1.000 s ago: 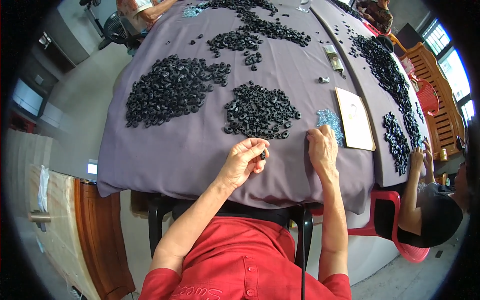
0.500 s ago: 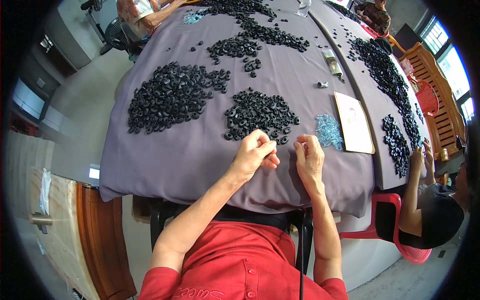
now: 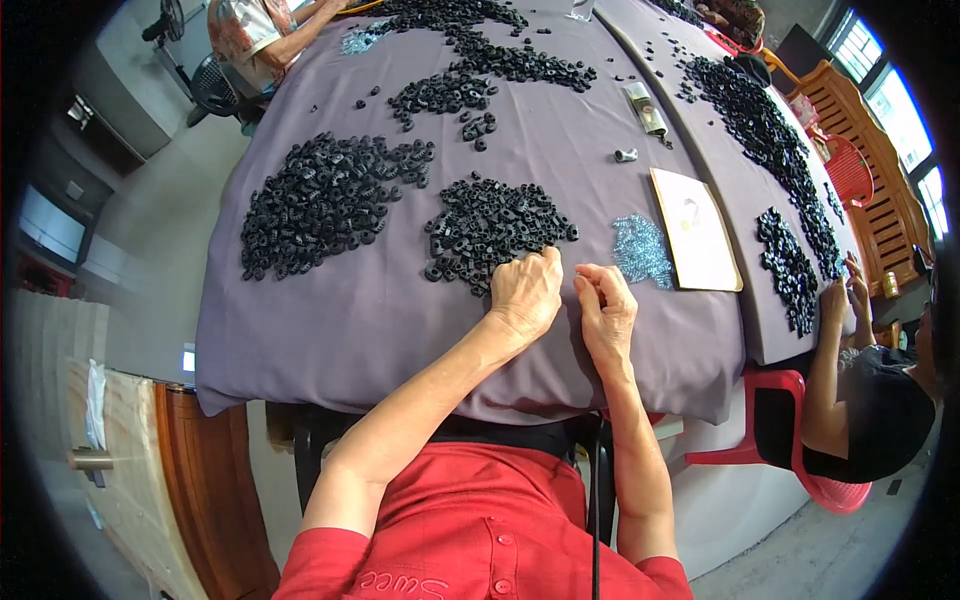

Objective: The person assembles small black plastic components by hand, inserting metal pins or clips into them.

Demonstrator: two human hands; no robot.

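At the near right edge of a pile of small black ring-shaped parts [image 3: 490,225], my left hand [image 3: 528,292] is turned back-up with its fingers curled in. Its fingertips are mostly hidden, so what it holds cannot be made out. Just to its right, my right hand [image 3: 608,315] has thumb and forefinger pinched together; anything between them is too small to name. The two hands are close but apart. Beyond the right hand lies a patch of tiny pale-blue, shiny pieces [image 3: 642,250], beside a flat cream board [image 3: 697,230].
A larger heap of black parts [image 3: 320,205] lies left on the grey cloth [image 3: 330,340]. Farther off are more heaps, a green-and-white packet [image 3: 646,110] and a small silvery piece [image 3: 626,156]. A co-worker [image 3: 880,410] sits at right on a red chair [image 3: 750,420]; others sit farther away.
My left hand has rolled over from thumb-up to back-up and moved right, up to the pile's edge. The right hand keeps its pinch nearly in place. The whole view has shifted slightly.
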